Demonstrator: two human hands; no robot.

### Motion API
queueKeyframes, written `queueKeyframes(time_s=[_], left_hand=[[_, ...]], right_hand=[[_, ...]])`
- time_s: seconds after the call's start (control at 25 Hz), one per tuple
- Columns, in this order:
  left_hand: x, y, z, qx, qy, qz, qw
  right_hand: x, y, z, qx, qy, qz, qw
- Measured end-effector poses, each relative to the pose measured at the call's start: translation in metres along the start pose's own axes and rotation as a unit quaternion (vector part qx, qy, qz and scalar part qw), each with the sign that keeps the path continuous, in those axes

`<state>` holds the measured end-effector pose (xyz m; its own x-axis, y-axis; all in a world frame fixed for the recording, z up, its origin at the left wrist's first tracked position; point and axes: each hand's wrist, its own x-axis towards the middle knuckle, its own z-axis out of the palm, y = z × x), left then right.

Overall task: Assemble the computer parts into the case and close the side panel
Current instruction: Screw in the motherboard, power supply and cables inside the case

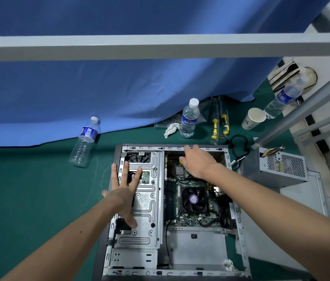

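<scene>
In the open case, the flat left hand presses the stiff metal, while the right hand pinches something small and yellow.

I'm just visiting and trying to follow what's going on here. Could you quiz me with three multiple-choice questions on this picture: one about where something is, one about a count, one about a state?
1. Where is the power supply?
A. mounted inside the computer case
B. outside the case, to its right
C. under the blue curtain

2. How many water bottles are in view?
A. one
B. two
C. three

3. How is the left hand?
A. fingers spread flat on the metal drive cage
B. gripping a bottle
C. holding a screwdriver

Answers:
1. B: the grey box sits beside the computer case, its wires loose.
2. C: one bottle lying at left, one upright bottle, one at far right.
3. A: straight fingers rest on the drive cage.
</scene>
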<state>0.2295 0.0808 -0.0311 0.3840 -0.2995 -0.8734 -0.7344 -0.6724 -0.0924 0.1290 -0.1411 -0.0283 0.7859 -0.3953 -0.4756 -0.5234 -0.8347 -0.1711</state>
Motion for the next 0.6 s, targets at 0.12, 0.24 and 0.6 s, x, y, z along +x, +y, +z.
queueKeyframes(time_s=[0.12, 0.24, 0.6], left_hand=[[0.000, 0.000, 0.000, 0.004, 0.003, 0.001, 1.000], [0.001, 0.000, 0.000, 0.002, 0.003, 0.002, 1.000], [-0.002, 0.001, 0.000, 0.000, 0.009, 0.006, 1.000]], right_hand=[[0.002, 0.002, -0.013, 0.055, -0.021, -0.054, 0.997], [0.002, -0.004, -0.011, -0.042, 0.059, -0.081, 0.994], [0.004, -0.024, 0.002, -0.155, 0.119, -0.060, 0.979]])
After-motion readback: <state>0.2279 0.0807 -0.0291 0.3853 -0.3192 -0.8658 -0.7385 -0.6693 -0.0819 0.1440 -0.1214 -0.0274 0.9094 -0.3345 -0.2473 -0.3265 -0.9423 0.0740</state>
